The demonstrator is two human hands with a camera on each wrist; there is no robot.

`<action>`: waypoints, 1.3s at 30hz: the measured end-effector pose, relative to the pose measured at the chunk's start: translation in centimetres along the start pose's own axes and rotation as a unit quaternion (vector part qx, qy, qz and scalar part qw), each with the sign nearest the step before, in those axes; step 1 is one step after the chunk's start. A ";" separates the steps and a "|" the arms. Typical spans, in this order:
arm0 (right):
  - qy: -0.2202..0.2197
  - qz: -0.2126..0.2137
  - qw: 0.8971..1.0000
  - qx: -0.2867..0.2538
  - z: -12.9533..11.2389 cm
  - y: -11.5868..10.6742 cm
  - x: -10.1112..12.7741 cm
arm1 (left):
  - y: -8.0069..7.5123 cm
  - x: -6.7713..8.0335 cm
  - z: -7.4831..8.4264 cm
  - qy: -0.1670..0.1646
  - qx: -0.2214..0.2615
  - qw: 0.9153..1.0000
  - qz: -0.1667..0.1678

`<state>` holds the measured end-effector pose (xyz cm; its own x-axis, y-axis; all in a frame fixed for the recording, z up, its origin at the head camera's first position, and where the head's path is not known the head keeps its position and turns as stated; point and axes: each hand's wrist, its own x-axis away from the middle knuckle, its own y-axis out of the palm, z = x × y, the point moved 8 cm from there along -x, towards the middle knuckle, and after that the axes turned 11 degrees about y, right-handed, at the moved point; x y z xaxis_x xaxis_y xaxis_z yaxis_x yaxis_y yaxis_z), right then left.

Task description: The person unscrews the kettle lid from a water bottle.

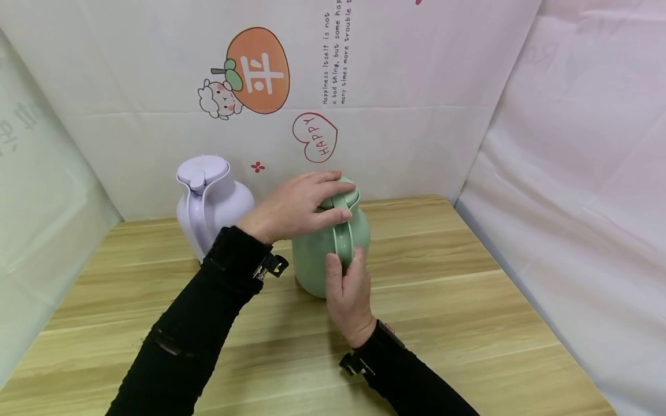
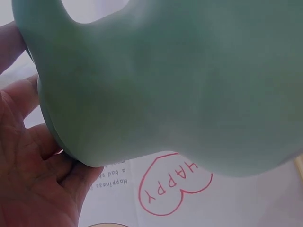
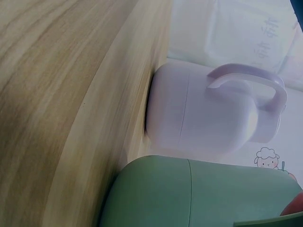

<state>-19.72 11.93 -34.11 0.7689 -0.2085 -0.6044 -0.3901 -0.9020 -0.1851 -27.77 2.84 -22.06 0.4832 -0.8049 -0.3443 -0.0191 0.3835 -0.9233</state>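
A green thermos jug point(image 1: 312, 266) stands upright on the wooden table, its handle toward me. My left hand point(image 1: 299, 205) lies across its top, thumb and fingers spread over the green lid point(image 1: 344, 199) and holding it by its edge. From the left wrist view, the fingers point(image 2: 42, 139) meet the lid's rim and the jug's body point(image 2: 165, 85) fills much of the picture. My right hand point(image 1: 351, 292) grips the lower part of the green handle point(image 1: 343, 240), thumb on the left side. Only a fingertip of it shows in the right wrist view.
A lilac thermos jug point(image 1: 224, 202) with its lid on stands to the left, behind my left forearm; it also shows beyond the green one in the right wrist view. White printed cloth point(image 1: 406, 144) hangs behind and along both sides of the wooden table point(image 1: 442, 323).
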 end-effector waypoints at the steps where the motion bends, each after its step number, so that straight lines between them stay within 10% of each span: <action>1: -0.002 0.001 1.000 0.000 0.0 0.0 0.0 | 0.0 0.0 0.0 -0.001 0.000 1.000 0.001; 39: -0.018 0.008 1.000 0.010 -0.4 -0.2 0.1 | -0.1 -0.4 1.4 -0.091 -0.037 0.995 0.016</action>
<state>-19.42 11.95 -33.83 0.7440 -0.2094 -0.6346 -0.4128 -0.8908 -0.1900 -26.76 3.73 -21.59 0.6313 -0.6957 -0.3428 -0.0976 0.3672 -0.9250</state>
